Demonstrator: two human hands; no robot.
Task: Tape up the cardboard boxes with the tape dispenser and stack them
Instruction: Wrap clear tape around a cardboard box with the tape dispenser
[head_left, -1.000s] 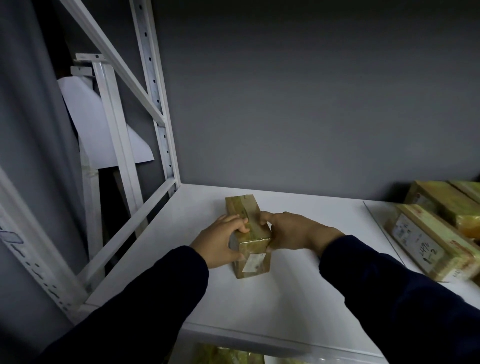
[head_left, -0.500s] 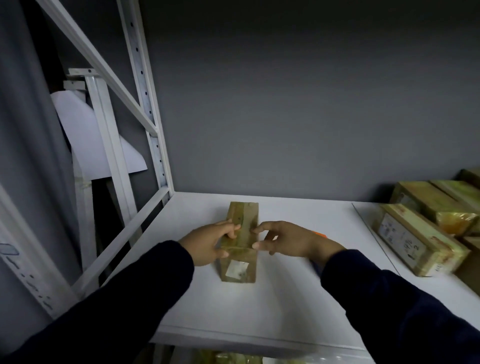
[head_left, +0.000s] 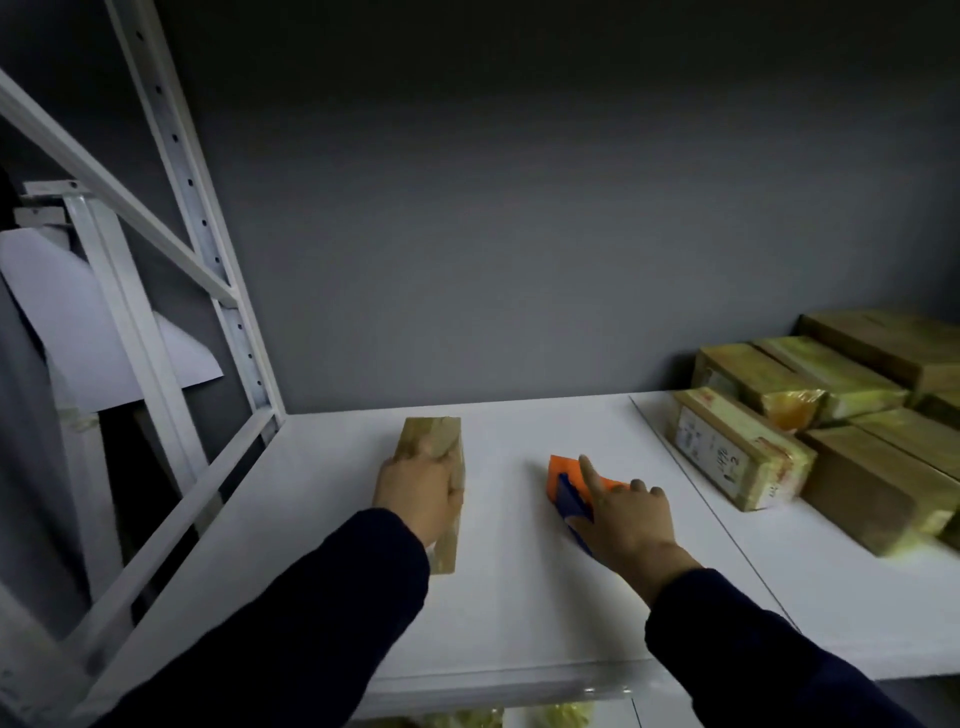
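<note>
A small brown cardboard box lies lengthwise on the white shelf, left of centre. My left hand rests on top of it, fingers curled over its upper face. To its right lies the orange and blue tape dispenser. My right hand lies over the dispenser with fingers spread and the index finger stretched across the orange part; no grip shows.
Several taped cardboard boxes are piled at the right end of the shelf against the grey wall. A white metal rack upright and braces border the left side. The shelf's front edge runs just below my forearms.
My right hand has left the small box and moved right onto the tape dispenser. The left hand stays on the box, which now lies straighter. The view has shifted right.
</note>
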